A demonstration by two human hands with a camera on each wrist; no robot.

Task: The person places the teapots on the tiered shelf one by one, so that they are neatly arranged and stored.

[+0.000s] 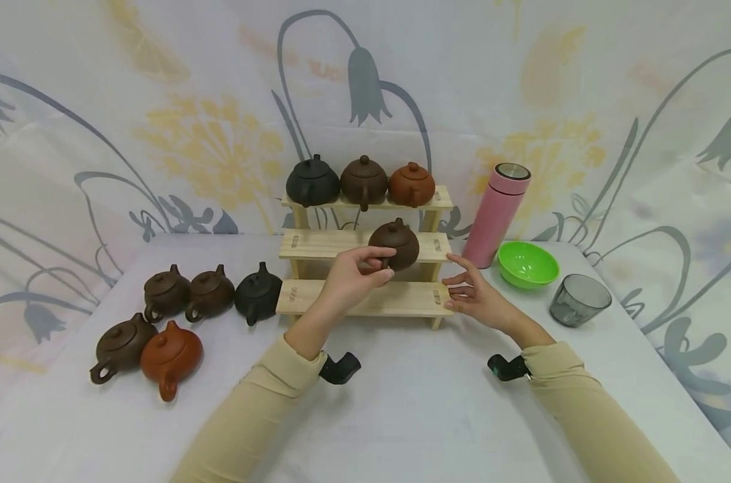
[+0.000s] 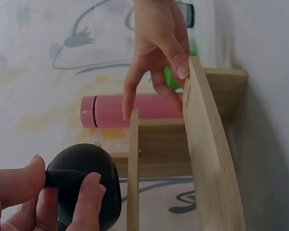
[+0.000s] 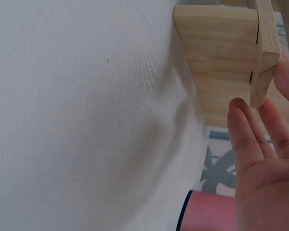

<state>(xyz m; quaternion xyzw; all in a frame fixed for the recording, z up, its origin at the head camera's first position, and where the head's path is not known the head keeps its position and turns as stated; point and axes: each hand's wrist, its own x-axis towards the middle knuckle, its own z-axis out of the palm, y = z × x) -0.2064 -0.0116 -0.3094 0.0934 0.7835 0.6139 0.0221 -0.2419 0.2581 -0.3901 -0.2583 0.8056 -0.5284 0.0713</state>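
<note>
My left hand [image 1: 355,280] pinches the handle of a dark brown teapot [image 1: 402,243]. The teapot is held by the right half of the middle board of a three-tier wooden stand [image 1: 323,295]; whether it touches the board I cannot tell. Seen from the left wrist, thumb and fingers grip the handle beside the pot's dark round body [image 2: 89,192]. At the stand's right end is my right hand [image 1: 480,298], its thumb and fingers about the end of the lowest board [image 3: 266,72]. One of its fingers reaches the middle board's end [image 2: 134,120].
On the top board stand a black teapot [image 1: 312,182], a brown teapot [image 1: 364,180] and a reddish teapot [image 1: 412,182]. Several more teapots [image 1: 172,352] sit on the table at left. A pink flask [image 1: 497,218], a green bowl [image 1: 527,265] and a grey glass [image 1: 579,300] stand at right.
</note>
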